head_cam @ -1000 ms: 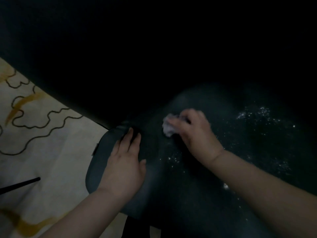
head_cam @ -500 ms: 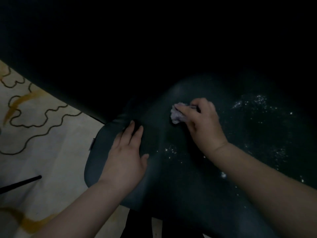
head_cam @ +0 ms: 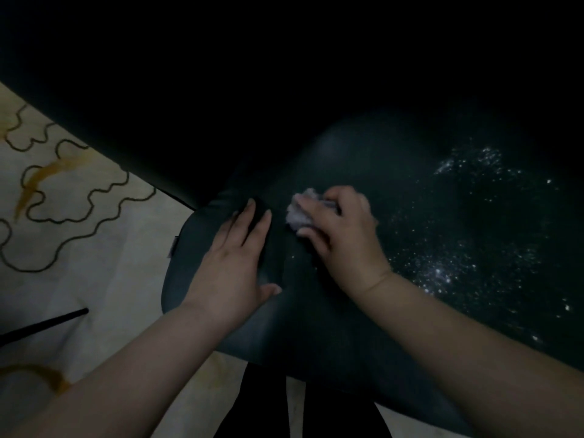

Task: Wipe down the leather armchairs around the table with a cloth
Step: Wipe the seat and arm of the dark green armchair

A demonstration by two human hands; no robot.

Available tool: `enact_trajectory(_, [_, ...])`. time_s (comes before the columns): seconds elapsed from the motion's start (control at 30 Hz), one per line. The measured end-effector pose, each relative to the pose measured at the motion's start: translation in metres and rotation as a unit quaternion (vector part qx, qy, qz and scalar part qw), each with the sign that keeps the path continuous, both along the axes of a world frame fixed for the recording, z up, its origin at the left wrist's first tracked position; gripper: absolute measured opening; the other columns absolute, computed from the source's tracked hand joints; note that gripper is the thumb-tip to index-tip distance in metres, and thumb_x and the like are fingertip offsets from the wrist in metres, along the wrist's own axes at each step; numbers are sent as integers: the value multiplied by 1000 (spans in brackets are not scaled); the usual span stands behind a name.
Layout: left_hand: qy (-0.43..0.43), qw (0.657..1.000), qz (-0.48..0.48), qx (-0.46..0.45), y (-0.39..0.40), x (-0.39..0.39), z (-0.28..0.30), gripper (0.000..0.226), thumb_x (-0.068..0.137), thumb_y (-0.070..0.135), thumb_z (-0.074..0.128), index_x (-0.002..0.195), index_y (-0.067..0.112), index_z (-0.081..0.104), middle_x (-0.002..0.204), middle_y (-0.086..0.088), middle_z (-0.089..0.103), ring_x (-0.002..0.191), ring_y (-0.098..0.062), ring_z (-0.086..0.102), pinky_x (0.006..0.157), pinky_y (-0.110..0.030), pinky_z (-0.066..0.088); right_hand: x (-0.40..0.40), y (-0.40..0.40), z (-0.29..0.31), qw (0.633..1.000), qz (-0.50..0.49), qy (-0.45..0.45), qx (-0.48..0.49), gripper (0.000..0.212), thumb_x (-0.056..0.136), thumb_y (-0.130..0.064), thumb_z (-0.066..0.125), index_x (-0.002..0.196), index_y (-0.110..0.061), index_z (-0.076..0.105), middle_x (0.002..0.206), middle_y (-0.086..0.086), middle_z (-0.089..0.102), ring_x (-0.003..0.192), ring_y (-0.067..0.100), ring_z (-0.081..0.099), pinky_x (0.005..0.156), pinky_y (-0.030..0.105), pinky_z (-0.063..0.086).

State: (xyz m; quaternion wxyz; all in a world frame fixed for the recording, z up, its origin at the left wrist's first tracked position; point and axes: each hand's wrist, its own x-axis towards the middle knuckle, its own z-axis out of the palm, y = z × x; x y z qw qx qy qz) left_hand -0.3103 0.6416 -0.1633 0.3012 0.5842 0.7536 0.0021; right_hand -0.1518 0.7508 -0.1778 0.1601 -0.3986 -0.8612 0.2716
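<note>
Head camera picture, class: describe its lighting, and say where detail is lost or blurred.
Head view: very dim; the upper half is almost black, with nothing readable there. Head view: the pale patterned floor at left is the brightest area. Head view: white specks glint on the dark armchair. Head view: the cloth gripped by the right hand looks soft-edged; the left hand lies flat.

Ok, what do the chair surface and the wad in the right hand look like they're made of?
Chair: dark, smooth, leather-like upholstery with a dull sheen; real or faux is unclear in this dim light. Pale specks lie scattered across it.
Cloth: pale, crumpled, fuzzy-edged, which suggests soft fabric or tissue; it is too blurred to settle. The right hand pinches it, while the left hand rests flat on the chair.
</note>
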Motion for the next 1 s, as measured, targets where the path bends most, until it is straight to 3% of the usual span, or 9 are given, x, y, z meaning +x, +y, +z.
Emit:
enact_trajectory(0.07, [-6,1000,-1,-1,0,0,-1,120,69,50,79,154,29,-2,158,11,-21,147,-16,-6,113,-22,-6,5,-18,-1,996,86,-5,-12,41,80,-32,73,119,-21,67,104,16,57,89,33,52,75,42,47])
enact_trajectory(0.17, [-2,1000,-6,-4,-1,0,1,121,69,51,79,154,28,-3,151,17,-24,147,-15,-8,111,-19,-9,39,-16,2,984,175,-35,0,34,83,-27,71,116,-23,68,101,15,61,85,32,55,71,40,47])
enact_trajectory(0.27, [-6,1000,-4,-1,-2,-2,2,120,68,50,80,155,27,0,153,16,-21,147,-15,-6,112,-20,-6,66,10,2,994,96,-32,47,33,80,-17,74,113,-20,70,93,18,59,78,32,54,68,40,48])
enact_trajectory(0.4, [-3,1000,-4,-3,0,1,4,118,69,48,80,155,24,3,161,6,-14,148,-17,-4,115,-24,-3,41,4,-1,999,-38,4,33,32,81,-15,73,112,-18,70,95,17,56,81,34,51,73,35,44])
enact_trajectory(0.53, [-3,1000,-24,2,2,8,5,115,72,50,78,155,24,3,161,7,-15,147,-15,-6,114,-22,-4,44,-34,-5,993,117,-10,23,32,82,-21,72,114,-25,70,101,16,61,86,34,54,70,40,47])
enact_trajectory(0.63, [0,1000,-25,-1,4,11,7,114,73,51,77,155,25,2,161,9,-16,147,-14,-8,113,-22,-4,90,-13,-6,980,185,-58,43,27,84,-23,70,110,-26,71,99,15,61,84,31,55,70,37,43])
enact_trajectory(0.73, [4,1000,-15,5,8,13,8,112,74,49,77,155,24,4,161,7,-14,148,-15,-7,113,-22,-5,113,23,-9,998,8,-48,40,15,84,-30,70,98,-26,73,92,3,58,80,22,55,65,36,44])
enact_trajectory(0.83, [11,1000,-14,10,15,20,11,111,74,47,78,155,22,7,162,5,-9,148,-17,-3,113,-21,-6,91,22,-15,991,-102,-44,71,29,88,-30,58,109,-14,70,108,15,50,96,29,53,82,38,50])
enact_trajectory(1.0, [7,999,-34,21,31,31,12,111,74,48,77,155,22,5,162,5,-11,148,-16,-6,114,-22,-6,95,-17,-5,991,90,-42,84,27,84,-24,65,110,-19,72,97,20,60,85,35,55,72,37,45])
